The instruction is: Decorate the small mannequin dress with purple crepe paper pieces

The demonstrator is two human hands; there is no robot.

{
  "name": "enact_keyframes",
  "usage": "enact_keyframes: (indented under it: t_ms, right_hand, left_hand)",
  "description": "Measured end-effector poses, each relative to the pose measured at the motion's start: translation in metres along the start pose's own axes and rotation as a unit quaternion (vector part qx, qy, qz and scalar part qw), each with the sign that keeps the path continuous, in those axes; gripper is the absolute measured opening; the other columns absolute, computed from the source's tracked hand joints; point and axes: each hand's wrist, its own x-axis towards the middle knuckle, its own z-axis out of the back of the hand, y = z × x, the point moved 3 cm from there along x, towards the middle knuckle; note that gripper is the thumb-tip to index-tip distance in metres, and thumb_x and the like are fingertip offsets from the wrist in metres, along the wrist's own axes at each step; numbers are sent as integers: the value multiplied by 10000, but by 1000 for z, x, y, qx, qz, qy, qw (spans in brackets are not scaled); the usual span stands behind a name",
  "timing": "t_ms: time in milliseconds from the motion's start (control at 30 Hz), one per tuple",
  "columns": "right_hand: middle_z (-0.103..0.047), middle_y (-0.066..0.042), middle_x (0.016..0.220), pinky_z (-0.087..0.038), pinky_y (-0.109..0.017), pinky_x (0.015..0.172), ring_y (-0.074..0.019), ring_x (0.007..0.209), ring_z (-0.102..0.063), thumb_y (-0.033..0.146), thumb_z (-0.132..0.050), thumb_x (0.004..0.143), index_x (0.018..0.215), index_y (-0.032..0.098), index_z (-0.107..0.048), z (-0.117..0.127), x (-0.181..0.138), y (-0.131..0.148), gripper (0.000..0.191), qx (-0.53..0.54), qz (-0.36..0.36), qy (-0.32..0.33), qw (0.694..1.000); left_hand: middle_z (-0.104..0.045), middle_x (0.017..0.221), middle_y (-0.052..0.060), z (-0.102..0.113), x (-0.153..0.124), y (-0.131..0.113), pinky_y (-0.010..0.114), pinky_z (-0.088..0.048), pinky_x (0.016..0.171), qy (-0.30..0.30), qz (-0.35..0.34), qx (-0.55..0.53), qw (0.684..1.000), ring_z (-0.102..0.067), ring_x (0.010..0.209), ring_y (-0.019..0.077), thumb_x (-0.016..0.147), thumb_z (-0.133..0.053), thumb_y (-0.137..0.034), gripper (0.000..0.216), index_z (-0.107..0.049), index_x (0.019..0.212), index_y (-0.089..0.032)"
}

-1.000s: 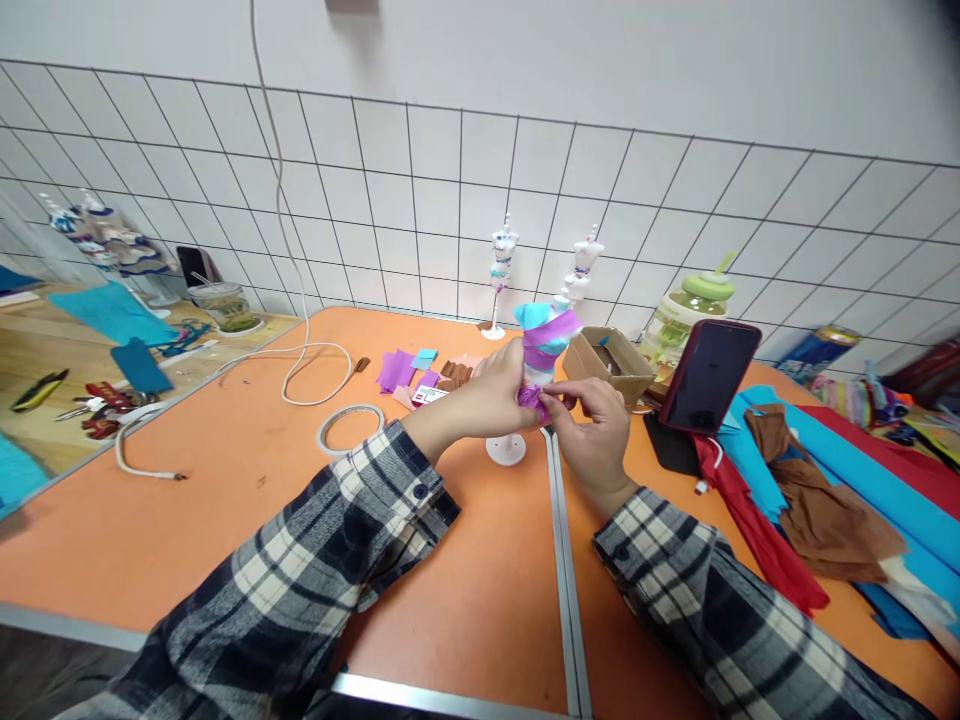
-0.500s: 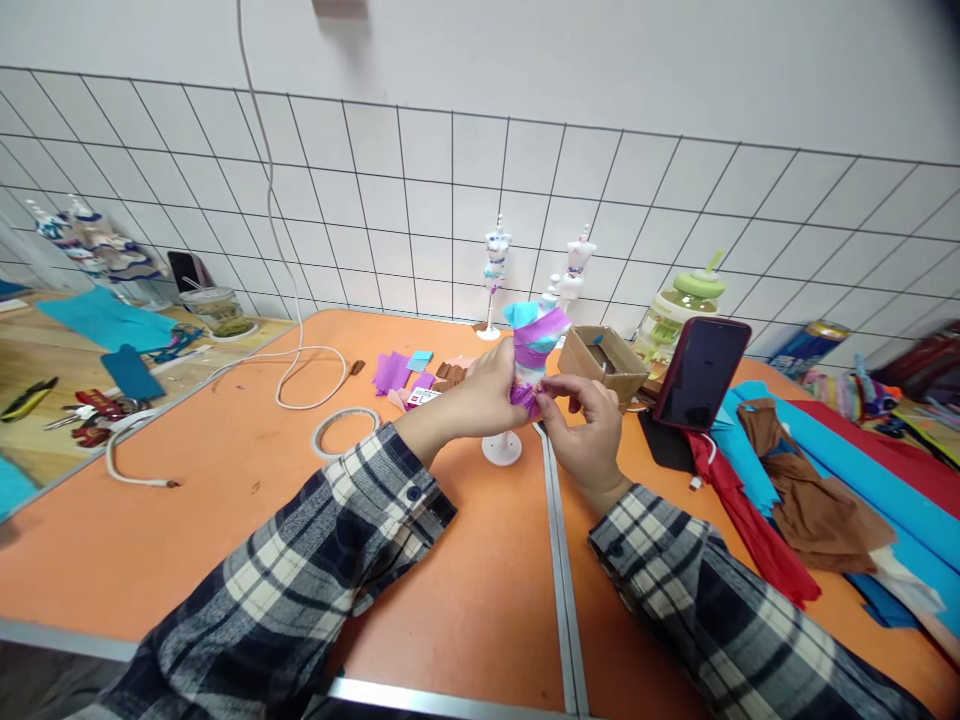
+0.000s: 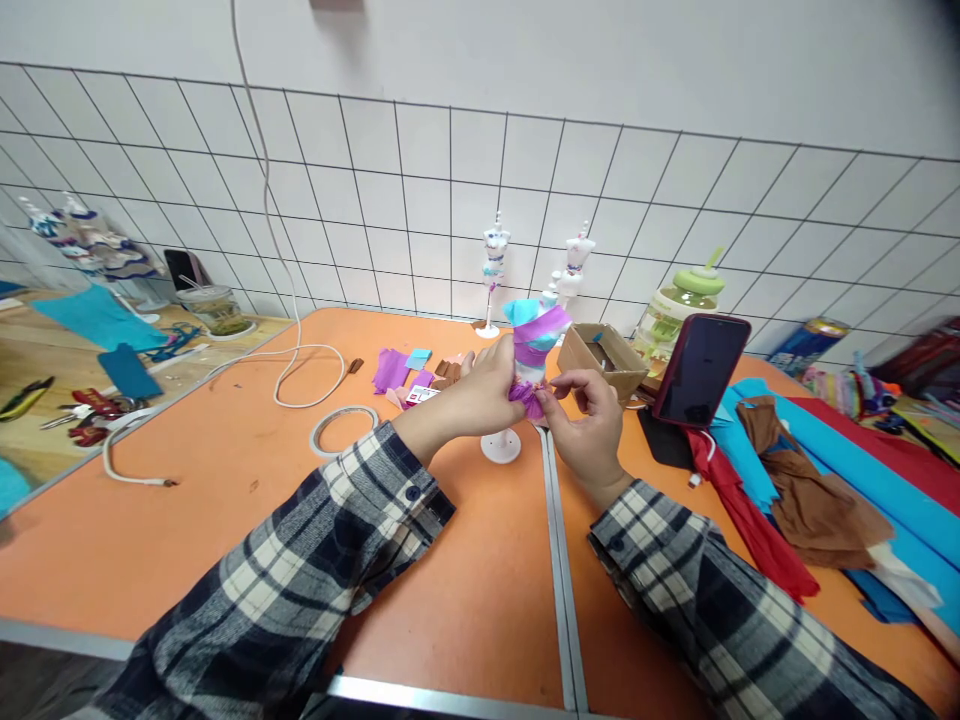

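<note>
A small white dress form [image 3: 534, 372] on a round base stands tilted between my hands. Purple and blue paper [image 3: 541, 330] wraps its chest, and a gathered purple paper strip [image 3: 527, 399] sits round its waist. My left hand [image 3: 491, 395] is closed about the form's left side, its thumb pressing the strip at the front. With thumb and index finger my right hand [image 3: 589, 425] pinches the strip's right end. My left fingers are partly hidden behind the form.
Two more dress forms [image 3: 495, 270] stand by the tiled wall. A cardboard box [image 3: 604, 358], a phone [image 3: 701, 370] and a green-lidded bottle [image 3: 686, 300] are to the right, beside coloured paper [image 3: 825, 500]. Left lie a tape roll [image 3: 319, 440], purple paper pieces [image 3: 391, 370] and a cable [image 3: 281, 385].
My right fingers have shifted slightly at the waist, and more of the gathered purple strip shows between my hands. My left hand keeps its hold. The view has moved very slightly.
</note>
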Motion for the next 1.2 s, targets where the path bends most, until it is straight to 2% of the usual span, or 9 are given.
enact_keyframes:
  t_ms: [200, 333, 467, 567, 700, 833, 967, 1067, 1200]
  right_hand:
    - [-667, -16, 797, -376, -363, 708, -190, 720, -573, 227, -569, 893, 899, 224, -662, 9, -2, 5, 93, 21, 56, -5, 998]
    - [-612, -6, 722, -331, -378, 725, -183, 699, -561, 227, -604, 845, 818, 232, -697, 7, -5, 4, 98, -52, 111, 13, 992]
    - [-611, -10, 743, -319, -367, 718, -183, 720, -568, 209, -585, 843, 872, 233, -715, 8, -8, 3, 135, -53, 108, 19, 993]
    - [-607, -7, 739, -345, -361, 734, -180, 710, -564, 208, -563, 828, 862, 208, -665, 13, -11, -2, 108, -14, 65, 13, 998]
    - [-599, -17, 772, -406, -324, 708, -179, 727, -555, 268, -513, 821, 888, 195, -618, 11, -18, -34, 145, 124, -139, 31, 982]
    - [-461, 36, 583, -359, -267, 539, -143, 535, -442, 283, -413, 844, 838, 184, -597, 3, -19, -61, 209, 153, -194, 67, 967]
    - [-554, 7, 671, -392, -277, 602, -154, 628, -513, 331, -471, 855, 792, 195, -598, 0, -19, -52, 197, 151, -176, 96, 968]
    - [-503, 27, 655, -362, -290, 625, -148, 615, -465, 363, -522, 858, 766, 212, -549, 4, -23, -32, 179, 127, -144, 83, 978]
    - [-454, 37, 621, -327, -310, 644, -147, 599, -445, 359, -560, 835, 727, 215, -504, 13, -26, -8, 189, 21, -13, 33, 999]
  left_hand:
    - [-535, 981, 46, 1, -1, 1, 407, -458, 790, 10, 11, -32, 999, -537, 888, 233, 707, -639, -123, 475, -387, 1102, -200]
    - [-537, 980, 44, 2, -1, 0, 365, -455, 738, 7, -7, -68, 998, -537, 854, 215, 710, -666, -167, 528, -392, 1161, -195]
    - [-541, 975, 44, 3, -1, 4, 348, -444, 710, 8, 2, -60, 998, -537, 851, 214, 710, -670, -206, 526, -406, 1165, -193]
    - [-528, 924, 22, 2, 1, 8, 339, -440, 706, 13, 1, -60, 998, -524, 813, 195, 714, -651, -199, 512, -404, 1162, -194]
    - [-540, 977, 44, 3, 3, 10, 353, -458, 745, 23, 9, -68, 997, -541, 860, 208, 704, -650, -184, 572, -389, 1213, -172]
    - [-568, 1121, 98, 8, 2, 10, 386, -478, 817, 20, 10, -62, 998, -569, 983, 257, 700, -693, -210, 666, -392, 1292, -161]
    - [-588, 1213, 110, 15, 0, 10, 396, -486, 884, 19, 7, -64, 998, -590, 1062, 277, 715, -709, -233, 676, -419, 1323, -172]
    - [-585, 1256, 107, 19, -2, 9, 381, -500, 895, 30, 14, -73, 997, -603, 1083, 274, 718, -715, -241, 743, -376, 1376, -187]
    - [-504, 1405, 129, 29, -3, 8, 415, -445, 1032, 36, -22, -86, 995, -509, 1279, 305, 720, -744, -288, 811, -334, 1415, -210]
